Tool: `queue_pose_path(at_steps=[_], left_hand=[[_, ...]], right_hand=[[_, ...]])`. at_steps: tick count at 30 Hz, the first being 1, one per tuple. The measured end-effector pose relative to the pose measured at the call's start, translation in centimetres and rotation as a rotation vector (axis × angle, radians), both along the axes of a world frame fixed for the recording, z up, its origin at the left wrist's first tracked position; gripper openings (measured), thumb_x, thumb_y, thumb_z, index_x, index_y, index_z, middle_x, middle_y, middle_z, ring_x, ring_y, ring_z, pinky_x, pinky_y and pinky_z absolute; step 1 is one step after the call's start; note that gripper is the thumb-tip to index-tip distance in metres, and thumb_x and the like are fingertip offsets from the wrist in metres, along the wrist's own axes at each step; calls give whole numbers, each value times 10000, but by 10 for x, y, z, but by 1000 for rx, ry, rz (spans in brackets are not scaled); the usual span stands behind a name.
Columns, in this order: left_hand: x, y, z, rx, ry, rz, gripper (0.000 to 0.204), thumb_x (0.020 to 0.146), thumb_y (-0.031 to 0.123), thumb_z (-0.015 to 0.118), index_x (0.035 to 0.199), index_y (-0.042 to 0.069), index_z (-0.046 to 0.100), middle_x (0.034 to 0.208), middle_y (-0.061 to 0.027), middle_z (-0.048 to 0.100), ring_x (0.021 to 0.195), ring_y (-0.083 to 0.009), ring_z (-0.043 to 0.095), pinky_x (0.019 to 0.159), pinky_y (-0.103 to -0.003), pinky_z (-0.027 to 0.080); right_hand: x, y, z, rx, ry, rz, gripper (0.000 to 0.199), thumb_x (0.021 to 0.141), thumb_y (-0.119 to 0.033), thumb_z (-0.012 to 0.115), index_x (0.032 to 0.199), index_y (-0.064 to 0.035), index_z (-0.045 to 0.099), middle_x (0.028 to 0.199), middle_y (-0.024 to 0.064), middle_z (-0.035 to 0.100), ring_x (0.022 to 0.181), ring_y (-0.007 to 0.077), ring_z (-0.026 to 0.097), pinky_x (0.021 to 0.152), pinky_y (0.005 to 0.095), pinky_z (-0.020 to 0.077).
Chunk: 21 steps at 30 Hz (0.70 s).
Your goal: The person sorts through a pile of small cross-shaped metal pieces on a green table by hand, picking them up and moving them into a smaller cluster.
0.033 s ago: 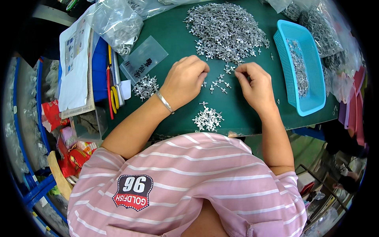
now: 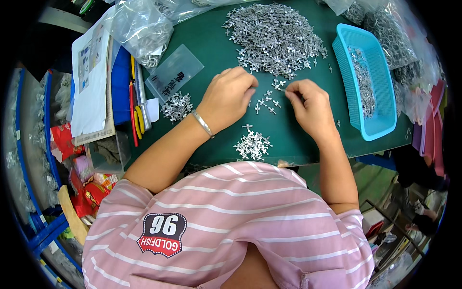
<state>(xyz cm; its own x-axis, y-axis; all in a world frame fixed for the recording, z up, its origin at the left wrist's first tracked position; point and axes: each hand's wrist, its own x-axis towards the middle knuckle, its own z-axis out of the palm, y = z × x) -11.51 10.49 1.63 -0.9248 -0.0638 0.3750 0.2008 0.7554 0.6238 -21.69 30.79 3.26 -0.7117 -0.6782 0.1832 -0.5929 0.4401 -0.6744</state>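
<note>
Both of my hands rest over the green tabletop, either side of several loose silver cross-shaped metal pieces [image 2: 268,101]. My left hand [image 2: 227,96], a bangle at its wrist, has its fingers curled together at the left of these pieces; what they hold, if anything, is hidden. My right hand [image 2: 310,103] is closed with thumb and forefinger drawn together beside the pieces; anything between the tips is too small to make out. Beyond the hands lies a large heap of the same crosses [image 2: 274,38]. A small pile [image 2: 253,145] sits near the front edge, another pile [image 2: 177,107] left of my left wrist.
A blue plastic basket [image 2: 340,48] with small metal pieces stands at right, near clear bags of metal rings [image 2: 392,38]. On the left are a flat clear bag [image 2: 185,65], a bag of rings [image 2: 144,29], pliers with yellow handles [image 2: 139,120], a red pen [image 2: 132,111] and papers [image 2: 91,106].
My left hand has shifted very slightly to the right. My right hand is almost where it was, and the piles look the same.
</note>
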Motion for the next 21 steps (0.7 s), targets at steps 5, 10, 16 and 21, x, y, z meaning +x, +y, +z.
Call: queue_pose_path(at_steps=[5,10,16,21], left_hand=[[-18,18,-6,-53,-36,-58,102,799,47,715,880,42,653,846,-103,616,834,-324,613,749,-428,481],[-20,18,-18,-70,-66,-44,92,794,43,718,857,52,652,866,-88,616,845,-313,615,744,-429,468],[-5,12,-4,-151,-23,-67,74,799,33,715,846,45,660,832,-90,618,817,-312,620,737,-417,482],[-4,4,-1,-14,25,4,72,812,9,702,874,23,667,832,-105,637,797,-301,631,716,-382,505]], right_hand=[[2,11,-2,71,93,-68,56,835,-25,687,889,-13,684,872,139,621,807,346,634,721,421,521],[4,14,-5,-27,70,-21,56,830,-8,683,884,-19,685,873,129,622,844,328,627,749,423,514],[1,1,-11,-43,123,79,82,803,-36,715,877,-29,680,889,104,628,871,317,614,759,413,510],[-2,-16,-13,-15,249,81,62,822,-57,698,877,-33,684,871,111,633,856,327,623,755,417,516]])
